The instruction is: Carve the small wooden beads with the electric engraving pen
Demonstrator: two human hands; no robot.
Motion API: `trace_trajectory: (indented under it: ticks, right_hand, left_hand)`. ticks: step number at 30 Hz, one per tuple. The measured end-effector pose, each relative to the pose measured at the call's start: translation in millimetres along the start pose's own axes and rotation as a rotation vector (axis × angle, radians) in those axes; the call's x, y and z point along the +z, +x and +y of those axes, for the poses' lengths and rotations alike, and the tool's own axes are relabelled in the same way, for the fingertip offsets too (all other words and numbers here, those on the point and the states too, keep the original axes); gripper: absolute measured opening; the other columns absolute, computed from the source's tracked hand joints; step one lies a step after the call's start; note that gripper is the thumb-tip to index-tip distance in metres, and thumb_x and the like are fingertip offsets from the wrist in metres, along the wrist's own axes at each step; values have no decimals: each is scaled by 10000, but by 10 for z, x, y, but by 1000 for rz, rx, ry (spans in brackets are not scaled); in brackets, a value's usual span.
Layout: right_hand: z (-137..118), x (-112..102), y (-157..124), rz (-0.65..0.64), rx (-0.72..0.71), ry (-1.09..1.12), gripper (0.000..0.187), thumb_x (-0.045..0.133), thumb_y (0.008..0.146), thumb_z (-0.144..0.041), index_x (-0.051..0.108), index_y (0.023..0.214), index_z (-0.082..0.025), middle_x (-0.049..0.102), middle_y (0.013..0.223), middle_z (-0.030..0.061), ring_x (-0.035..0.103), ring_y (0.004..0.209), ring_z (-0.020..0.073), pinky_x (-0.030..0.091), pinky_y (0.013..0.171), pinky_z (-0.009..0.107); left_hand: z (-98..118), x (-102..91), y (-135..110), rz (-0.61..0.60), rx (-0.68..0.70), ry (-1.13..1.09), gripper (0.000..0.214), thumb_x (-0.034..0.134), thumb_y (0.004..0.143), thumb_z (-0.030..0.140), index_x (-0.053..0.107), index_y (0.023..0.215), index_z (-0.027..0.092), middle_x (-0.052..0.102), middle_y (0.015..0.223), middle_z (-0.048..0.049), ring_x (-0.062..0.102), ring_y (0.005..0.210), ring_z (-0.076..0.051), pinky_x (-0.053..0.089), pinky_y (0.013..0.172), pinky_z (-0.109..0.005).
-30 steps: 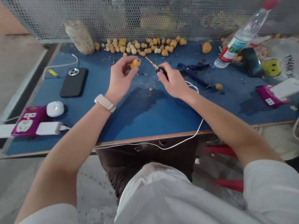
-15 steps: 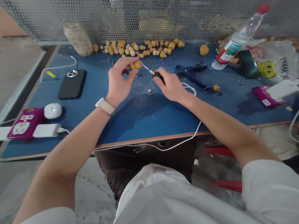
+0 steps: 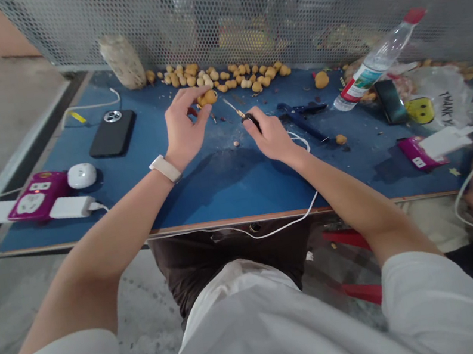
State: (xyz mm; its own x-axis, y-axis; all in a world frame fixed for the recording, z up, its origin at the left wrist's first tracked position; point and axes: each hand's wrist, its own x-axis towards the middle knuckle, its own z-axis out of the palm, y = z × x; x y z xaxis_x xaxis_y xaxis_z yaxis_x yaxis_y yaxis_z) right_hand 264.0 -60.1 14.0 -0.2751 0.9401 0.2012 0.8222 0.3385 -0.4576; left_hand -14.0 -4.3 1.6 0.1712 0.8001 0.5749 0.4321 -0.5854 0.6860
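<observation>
Left hand (image 3: 183,128) pinching a small tan nut (image 3: 207,98) between fingertips, right hand (image 3: 268,135) closed on a black-handled pick (image 3: 237,110), the two hands apart, pick tip just short of the nut.

"What else do you have on your screen, close in?"

"Crumbs (image 3: 236,143) on the blue table (image 3: 230,196) just below my hands, then a lone nut (image 3: 341,139) beside blue pliers (image 3: 302,120). A black phone (image 3: 112,134) lies off to the left."

"How much looks done from where you sit?"

"Going by how things lie, one nut is in hand and the crumbs show some picking so far. A long heap of nuts (image 3: 220,77) lies along the metal mesh (image 3: 279,0) at the far edge, so plenty looks left. Whether any in that heap are already worked, I can't tell from here."
</observation>
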Motion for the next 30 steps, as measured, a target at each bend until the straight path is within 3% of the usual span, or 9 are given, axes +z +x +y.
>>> trace_trajectory:
  ticks: [4, 11, 20, 30]
  right_hand:
    - [-3, -7, 10, -24, 3, -22, 758, 241, 1349, -840, 743, 1526, -300, 835, 1105, 117, 838, 1050, 385, 653, 1065, 498]
    - [-36, -10, 4, -42, -8, -22, 741, 209, 1353, -811, 730, 1501, -304, 834, 1107, 125, 834, 1054, 395, 652, 1059, 512]
    - [-90, -32, -20, -27, 35, -15, 848, 199, 1315, -912, 739, 1577, -313, 824, 1068, 114, 847, 1072, 411, 673, 1065, 536]
    - [-130, -43, -40, -20, 1, -39, 768, 235, 1361, -800, 742, 1644, -298, 882, 1215, 138, 875, 1148, 392, 674, 1133, 514]
  left_hand:
    - [16, -17, 0, -29, 17, 20, 487, 630, 1362, 657, 761, 1640, 280, 884, 1454, -71, 701, 1607, -292, 666, 1295, -504]
    - [43, 17, -23, -35, 36, -63, 424, 781, 1245, 604, 896, 1561, 344, 888, 1589, -152, 845, 1504, -360, 741, 1244, -529]
    - [8, 52, -31, -38, 44, -51, 416, 859, 1201, 429, 912, 1588, 285, 892, 1622, -176, 883, 1380, -337, 751, 1264, -514]
    - [67, 86, -69, -57, 30, -37, 282, 825, 1223, 391, 906, 1477, 301, 940, 1533, -109, 910, 1314, -287, 767, 1214, -484]
